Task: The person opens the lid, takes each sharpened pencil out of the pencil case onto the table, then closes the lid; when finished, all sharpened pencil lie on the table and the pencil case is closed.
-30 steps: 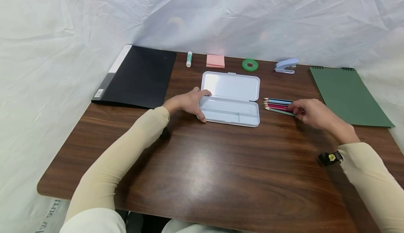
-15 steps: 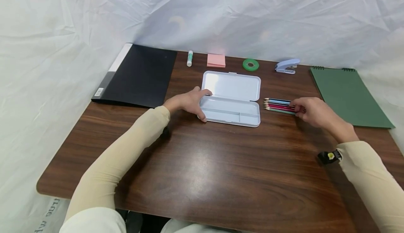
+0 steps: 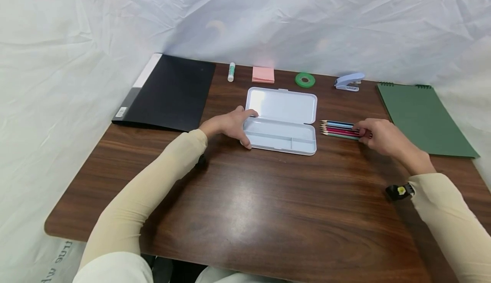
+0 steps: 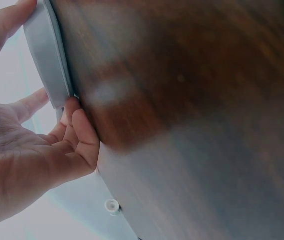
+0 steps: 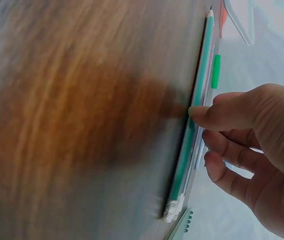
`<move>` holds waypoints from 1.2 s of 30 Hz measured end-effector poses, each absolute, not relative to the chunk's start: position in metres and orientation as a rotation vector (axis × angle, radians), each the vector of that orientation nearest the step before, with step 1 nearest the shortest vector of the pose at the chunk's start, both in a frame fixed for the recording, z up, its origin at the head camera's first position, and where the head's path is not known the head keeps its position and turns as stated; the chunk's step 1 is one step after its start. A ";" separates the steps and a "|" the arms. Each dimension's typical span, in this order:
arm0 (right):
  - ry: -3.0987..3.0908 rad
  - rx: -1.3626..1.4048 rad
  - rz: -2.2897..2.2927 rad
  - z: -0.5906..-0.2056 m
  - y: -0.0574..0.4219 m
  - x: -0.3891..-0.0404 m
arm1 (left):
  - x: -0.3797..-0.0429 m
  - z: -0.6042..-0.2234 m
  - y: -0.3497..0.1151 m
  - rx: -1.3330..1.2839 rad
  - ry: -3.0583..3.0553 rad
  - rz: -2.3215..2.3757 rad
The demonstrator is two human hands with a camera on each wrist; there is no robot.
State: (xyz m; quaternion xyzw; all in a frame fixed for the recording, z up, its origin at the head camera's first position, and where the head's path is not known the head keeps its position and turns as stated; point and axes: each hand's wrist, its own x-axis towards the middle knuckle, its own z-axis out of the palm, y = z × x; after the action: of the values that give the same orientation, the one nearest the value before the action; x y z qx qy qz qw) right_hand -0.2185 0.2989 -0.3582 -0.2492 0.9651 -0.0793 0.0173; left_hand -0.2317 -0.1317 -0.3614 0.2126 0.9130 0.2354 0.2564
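Observation:
An open pale blue pencil case [image 3: 281, 104] lies on the table, its divided tray toward me and its lid folded back. My left hand [image 3: 231, 123] grips the tray's left end, thumb at the front corner and a finger near the hinge. The left wrist view shows fingers around the case's end wall [image 4: 47, 55]. To the right of the case, several pencils [image 3: 337, 130] lie side by side, points facing left. My right hand [image 3: 379, 136] pinches the row near its right end. Its thumb presses the green pencil [image 5: 185, 155], and fingers sit at the far side.
Along the back stand a glue stick [image 3: 231, 72], pink sticky notes [image 3: 263, 74], green tape [image 3: 304, 80] and a light blue stapler [image 3: 348, 82]. A black folder [image 3: 172, 91] lies left, a green spiral notebook [image 3: 426, 119] right. White sheeting [image 3: 268, 18] rises behind the table.
The green pencil, slanted a second ago, now lies more in line with the row. My left hand has kept its hold on the pencil case; the right hand has barely moved.

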 end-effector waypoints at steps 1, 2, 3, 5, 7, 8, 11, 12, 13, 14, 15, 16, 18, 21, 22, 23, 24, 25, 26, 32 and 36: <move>3.003 -0.783 -0.251 -0.358 0.299 -0.218 | -0.232 -0.361 -0.131 0.579 2.477 0.637; 3.010 -0.800 -0.259 -0.358 0.298 -0.218 | -0.232 -0.361 -0.131 0.579 2.477 0.638; 3.017 -0.830 -0.277 -0.357 0.297 -0.218 | -0.232 -0.361 -0.131 0.580 2.477 0.635; 3.031 -0.887 -0.321 -0.357 0.293 -0.219 | -0.232 -0.361 -0.131 0.577 2.478 0.635; 3.034 -0.928 -0.381 -0.355 0.285 -0.219 | -0.232 -0.360 -0.131 0.576 2.478 0.635; 3.029 -0.940 -0.414 -0.354 0.280 -0.220 | -0.232 -0.360 -0.131 0.575 2.478 0.636; 2.991 -0.938 -0.517 -0.349 0.263 -0.221 | -0.232 -0.360 -0.131 0.577 2.477 0.636; 2.973 -0.928 -0.549 -0.347 0.256 -0.221 | -0.232 -0.360 -0.131 0.576 2.477 0.635; 2.952 -0.929 -0.583 -0.346 0.249 -0.222 | -0.232 -0.360 -0.131 0.574 2.476 0.634; 2.930 -0.928 -0.615 -0.345 0.243 -0.223 | -0.232 -0.360 -0.131 0.570 2.475 0.635; 2.909 -0.936 -0.646 -0.345 0.237 -0.225 | -0.232 -0.359 -0.131 0.568 2.475 0.634; 2.887 -0.940 -0.673 -0.345 0.231 -0.226 | -0.231 -0.359 -0.130 0.564 2.473 0.636; 2.846 -0.958 -0.707 -0.345 0.218 -0.229 | -0.231 -0.359 -0.130 0.559 2.470 0.637; 2.780 -0.996 -0.726 -0.345 0.199 -0.232 | -0.230 -0.358 -0.130 0.562 2.471 0.638; 2.757 -1.012 -0.727 -0.345 0.192 -0.232 | -0.230 -0.358 -0.130 0.564 2.472 0.637; 2.731 -1.028 -0.728 -0.345 0.186 -0.233 | -0.230 -0.358 -0.130 0.566 2.472 0.635; 2.708 -1.047 -0.727 -0.345 0.179 -0.233 | -0.231 -0.357 -0.130 0.566 2.473 0.634; 2.681 -1.061 -0.729 -0.346 0.173 -0.234 | -0.231 -0.357 -0.130 0.565 2.474 0.631; 2.656 -1.080 -0.729 -0.346 0.166 -0.234 | -0.231 -0.357 -0.130 0.563 2.474 0.628; 2.548 -1.127 -0.688 -0.350 0.133 -0.234 | -0.231 -0.357 -0.130 0.559 2.476 0.612; 2.511 -1.122 -0.601 -0.353 0.120 -0.234 | -0.231 -0.358 -0.130 0.565 2.477 0.607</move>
State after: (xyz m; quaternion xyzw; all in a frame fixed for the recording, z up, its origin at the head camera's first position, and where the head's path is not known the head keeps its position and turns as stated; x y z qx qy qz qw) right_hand -0.2336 0.1196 -0.3525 -0.3932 0.8801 -0.2107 0.1628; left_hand -0.2310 -0.1300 -0.3577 0.2088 0.9152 0.2242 0.2617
